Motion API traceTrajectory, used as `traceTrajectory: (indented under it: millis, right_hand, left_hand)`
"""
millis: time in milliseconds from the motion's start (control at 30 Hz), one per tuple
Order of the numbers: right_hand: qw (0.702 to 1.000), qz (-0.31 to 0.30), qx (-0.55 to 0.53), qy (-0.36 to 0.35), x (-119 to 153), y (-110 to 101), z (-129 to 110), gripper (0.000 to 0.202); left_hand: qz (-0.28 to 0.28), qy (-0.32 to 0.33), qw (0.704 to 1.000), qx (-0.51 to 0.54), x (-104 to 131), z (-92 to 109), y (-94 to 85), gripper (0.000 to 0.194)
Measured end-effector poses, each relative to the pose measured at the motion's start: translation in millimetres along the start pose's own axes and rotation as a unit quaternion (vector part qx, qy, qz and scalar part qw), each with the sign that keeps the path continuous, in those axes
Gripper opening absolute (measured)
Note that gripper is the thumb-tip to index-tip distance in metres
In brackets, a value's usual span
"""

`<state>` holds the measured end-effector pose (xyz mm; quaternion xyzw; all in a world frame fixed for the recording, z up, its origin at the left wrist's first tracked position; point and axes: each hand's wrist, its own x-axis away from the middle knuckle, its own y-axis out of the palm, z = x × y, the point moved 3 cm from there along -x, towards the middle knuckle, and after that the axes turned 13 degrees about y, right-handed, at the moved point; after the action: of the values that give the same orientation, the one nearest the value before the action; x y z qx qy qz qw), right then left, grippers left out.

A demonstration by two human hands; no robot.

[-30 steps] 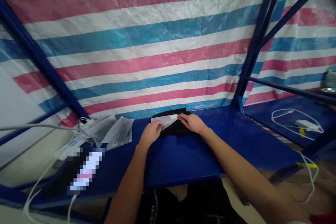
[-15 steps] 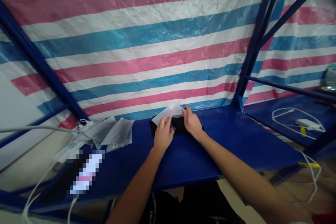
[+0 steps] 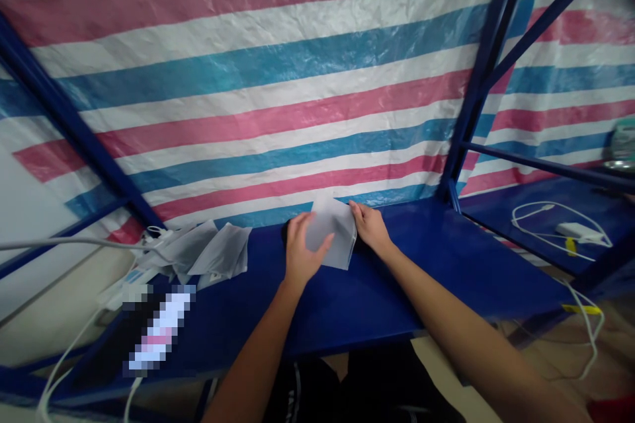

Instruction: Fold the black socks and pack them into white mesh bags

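Observation:
A pale grey, translucent sheet or pouch [image 3: 333, 238] is spread between my hands above the blue surface. My left hand [image 3: 303, 252] lies at its left side, thumb apart from the fingers and resting over the sheet. With thumb and fingers pressed together, my right hand [image 3: 368, 223] grips the sheet's upper right edge. Behind and under the sheet is a black item [image 3: 284, 232], mostly hidden; only its left end shows clearly.
Several similar grey pouches [image 3: 225, 251] lie on the left of the blue bench [image 3: 421, 277], beside a power strip [image 3: 131, 277] and a blurred lit phone [image 3: 161, 327]. Blue metal posts [image 3: 471, 99] frame a striped sheet [image 3: 278, 112]. A white cable and adapter [image 3: 580, 232] lie at right.
The grey sheet has turned and come down toward me, now covering much of the black item. My left hand's fingers have spread, and my right hand has shifted slightly right.

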<state>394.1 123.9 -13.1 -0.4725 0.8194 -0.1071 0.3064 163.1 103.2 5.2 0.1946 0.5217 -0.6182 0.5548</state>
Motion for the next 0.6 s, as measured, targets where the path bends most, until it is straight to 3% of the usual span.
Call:
traceTrajectory:
  millis: [67, 133, 233, 300, 467, 600]
  right_hand:
    - [0.999, -0.033, -0.002, -0.026, 7.0, 4.5, -8.0, 0.063]
    - [0.997, -0.056, -0.001, -0.049, 14.8, 12.2, -16.5, 0.056]
    - [0.999, -0.031, -0.003, -0.03, 23.6, 22.9, -23.4, 0.047]
    - [1.0, -0.006, 0.0, 0.013, 26.4, 28.3, -22.6, 0.047]
    - [0.997, -0.022, -0.065, 0.04, 22.7, 33.9, -15.9, 0.047]
    - [0.965, -0.119, -0.222, 0.068, 14.8, 29.4, -11.9, 0.045]
  left_hand:
    - [0.06, -0.084, 0.994, 0.043, -3.9, -17.6, -8.2, 0.092]
    - [0.033, -0.171, 0.972, 0.156, -3.2, -32.6, -6.4, 0.1]
    - [-0.063, -0.278, 0.91, 0.3, 5.5, -39.4, 6.9, 0.075]
    - [-0.083, -0.31, 0.886, 0.334, 11.3, -35.9, 15.3, 0.064]
    - [-0.045, -0.343, 0.864, 0.365, 14.6, -29.3, 24.8, 0.058]
    - [0.017, -0.386, 0.839, 0.383, 10.8, -39.0, 14.4, 0.057]
